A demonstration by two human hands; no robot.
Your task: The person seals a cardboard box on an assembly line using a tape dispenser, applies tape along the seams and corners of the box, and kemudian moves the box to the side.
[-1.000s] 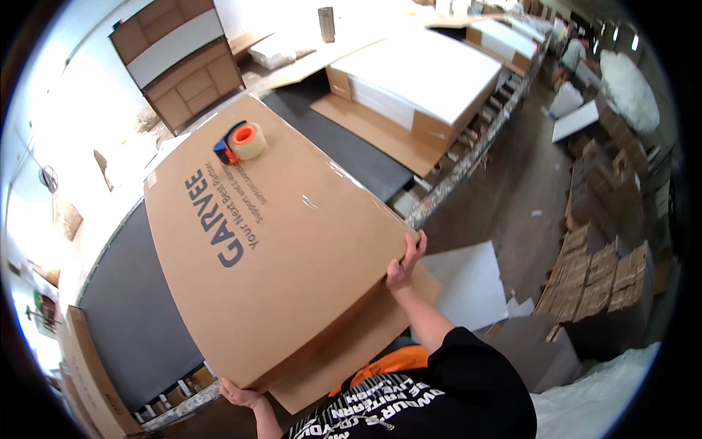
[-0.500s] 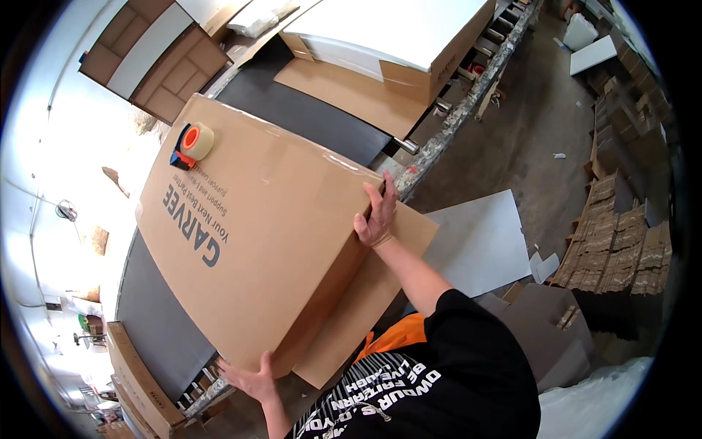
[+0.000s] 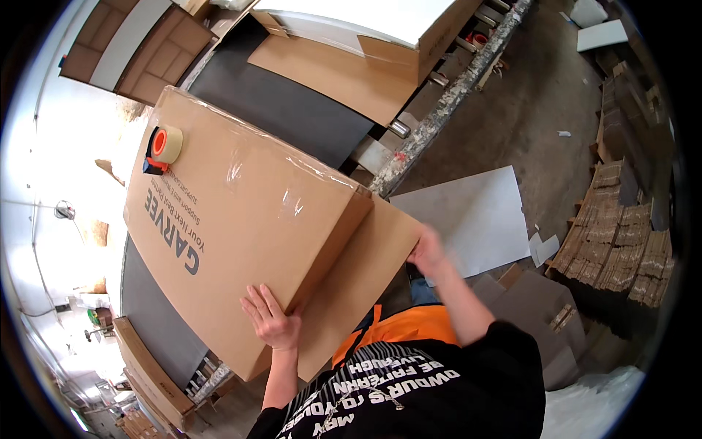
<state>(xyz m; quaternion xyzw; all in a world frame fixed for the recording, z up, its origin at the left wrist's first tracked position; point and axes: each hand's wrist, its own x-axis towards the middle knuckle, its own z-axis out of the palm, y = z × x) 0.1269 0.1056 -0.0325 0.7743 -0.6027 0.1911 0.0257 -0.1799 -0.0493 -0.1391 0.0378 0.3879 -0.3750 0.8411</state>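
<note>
A large brown carton [image 3: 241, 219] lies on the conveyor in front of me, with dark print on its top and clear tape along its far edge. My left hand [image 3: 274, 318] rests on the top near the edge closest to me, fingers spread. On that side a long carton flap [image 3: 365, 256] sticks out toward me. My right hand [image 3: 428, 250], slightly blurred, grips the flap's right corner between thumb and fingers. A tape dispenser [image 3: 164, 146] with an orange hub and a yellowish roll sits on the carton's far left corner, apart from both hands.
The dark conveyor belt [image 3: 292, 99] passes under the carton, beside a paint-spattered rail [image 3: 439, 124]. Beyond stands an open carton with a white panel [image 3: 358, 18]. A white sheet [image 3: 468, 216] lies on the floor at right, near stacked flat cardboard [image 3: 614, 234].
My right hand has left the carton's far right corner and taken hold of the flap's corner. My left hand has moved from the near left corner onto the top. The carton appears shifted slightly left.
</note>
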